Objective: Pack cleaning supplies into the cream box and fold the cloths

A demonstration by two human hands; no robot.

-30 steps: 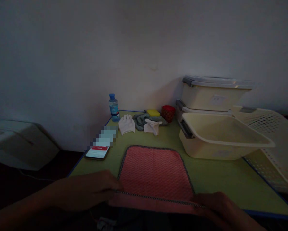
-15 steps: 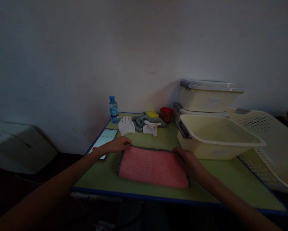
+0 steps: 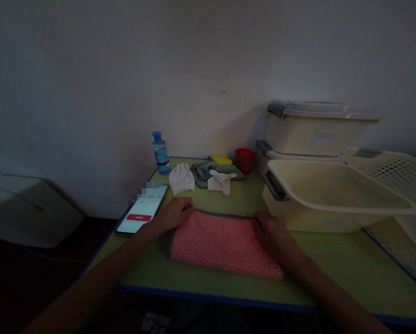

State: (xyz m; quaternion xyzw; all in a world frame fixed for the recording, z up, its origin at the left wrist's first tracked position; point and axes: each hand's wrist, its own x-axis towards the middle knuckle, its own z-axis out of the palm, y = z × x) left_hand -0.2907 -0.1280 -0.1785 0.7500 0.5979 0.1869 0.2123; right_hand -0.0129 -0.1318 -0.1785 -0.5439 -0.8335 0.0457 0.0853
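Observation:
A pink textured cleaning cloth [image 3: 221,243] with a dark checked border lies near the table's front edge. My left hand [image 3: 176,213] grips its far left corner, fingers pinched together. At the far right corner, my right hand [image 3: 272,234] is closed on the cloth, and its wrist hides part of the right side. Beyond the cloth lie a white glove [image 3: 182,178], a grey cloth [image 3: 201,174] and a crumpled white glove [image 3: 220,182]. A phone [image 3: 143,213] showing a running timer rests left of my left hand.
A blue bottle [image 3: 162,155], yellow sponge [image 3: 221,160] and red woven basket [image 3: 244,161] stand at the back of the table [image 3: 333,260]. On the right are an open cream bin [image 3: 308,215], stacked lidded boxes [image 3: 308,134] and a perforated laundry basket [image 3: 385,167]. A white box [image 3: 27,211] sits at left.
The view has shifted and come slightly closer to the table. Both hands keep hold of the cloth's far corners, and the cloth stays nearly in place.

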